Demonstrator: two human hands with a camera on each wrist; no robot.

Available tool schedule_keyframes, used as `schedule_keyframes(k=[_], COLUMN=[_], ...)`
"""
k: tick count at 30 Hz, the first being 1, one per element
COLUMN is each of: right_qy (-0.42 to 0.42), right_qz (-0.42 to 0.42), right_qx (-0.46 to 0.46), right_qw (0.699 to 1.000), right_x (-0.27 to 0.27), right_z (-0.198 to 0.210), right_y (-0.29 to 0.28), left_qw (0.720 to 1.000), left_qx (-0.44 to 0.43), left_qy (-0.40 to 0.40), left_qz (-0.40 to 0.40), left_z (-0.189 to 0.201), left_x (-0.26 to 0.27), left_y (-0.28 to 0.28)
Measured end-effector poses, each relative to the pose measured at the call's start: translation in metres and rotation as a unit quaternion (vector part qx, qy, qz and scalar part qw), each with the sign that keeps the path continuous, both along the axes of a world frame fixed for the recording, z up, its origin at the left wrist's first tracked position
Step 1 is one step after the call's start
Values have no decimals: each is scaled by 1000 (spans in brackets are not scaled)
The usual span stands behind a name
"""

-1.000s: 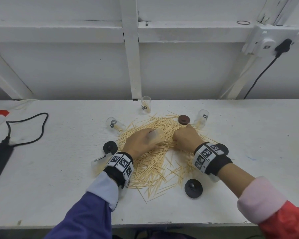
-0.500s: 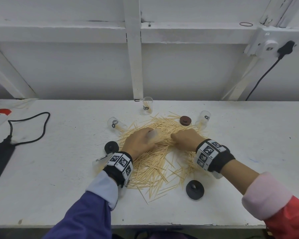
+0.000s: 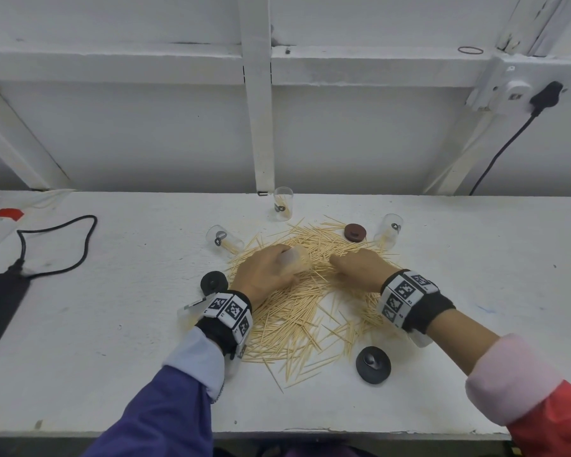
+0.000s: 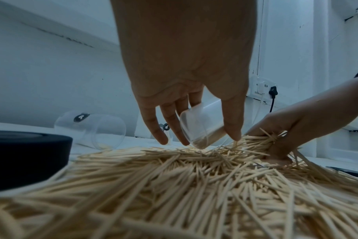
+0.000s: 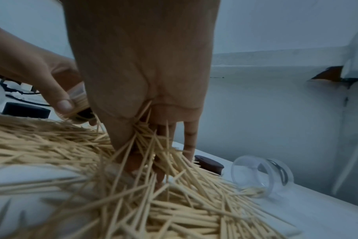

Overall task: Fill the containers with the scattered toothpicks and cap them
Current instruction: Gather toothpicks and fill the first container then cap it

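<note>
A wide heap of toothpicks [image 3: 297,308] covers the middle of the white table [image 3: 112,324]. My left hand [image 3: 264,270] grips a clear container [image 3: 294,258] [image 4: 200,126] tilted on its side over the heap, partly filled with toothpicks. My right hand [image 3: 360,267] sits just right of it, fingers dug into the pile and gathering a bunch of toothpicks [image 5: 149,145] [image 4: 263,142]. Other clear containers stand or lie around: one upright at the back [image 3: 283,203], one on its side at the left [image 3: 223,240], one at the right [image 3: 389,229] [image 5: 263,173].
A brown cap [image 3: 355,232] lies at the heap's far edge. Black caps lie at the left [image 3: 214,283] and front right [image 3: 373,364]. A black charger and cable [image 3: 0,298] sit at the far left. A wall socket with a plug [image 3: 541,97] is at upper right.
My right hand has slid left across the heap toward the held container, raking toothpicks with it. The left hand and its container have stayed about where they were.
</note>
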State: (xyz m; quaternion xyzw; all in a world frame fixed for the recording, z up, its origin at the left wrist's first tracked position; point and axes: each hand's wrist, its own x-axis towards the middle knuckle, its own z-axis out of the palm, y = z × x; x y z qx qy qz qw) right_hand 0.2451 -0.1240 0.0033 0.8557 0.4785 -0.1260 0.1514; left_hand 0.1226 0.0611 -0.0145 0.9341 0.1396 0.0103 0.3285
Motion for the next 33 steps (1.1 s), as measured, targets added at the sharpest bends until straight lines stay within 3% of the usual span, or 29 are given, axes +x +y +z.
schedule_keyframes(k=[8, 18, 33], right_qy=[118, 163, 231], right_qz=[-61, -107, -104], right_qx=[54, 68, 146], right_qw=[990, 978, 956], right_x=[11, 18, 17], right_z=[3, 3, -3], right_y=[-7, -10, -12], left_qw=[1000, 1000, 1000], left_qx=[-1, 5, 5], left_qy=[0, 12, 15], left_qz=[27, 20, 3], left_z=[1, -6, -11], left_x=[-3, -2, -2], left_y=[2, 4, 3])
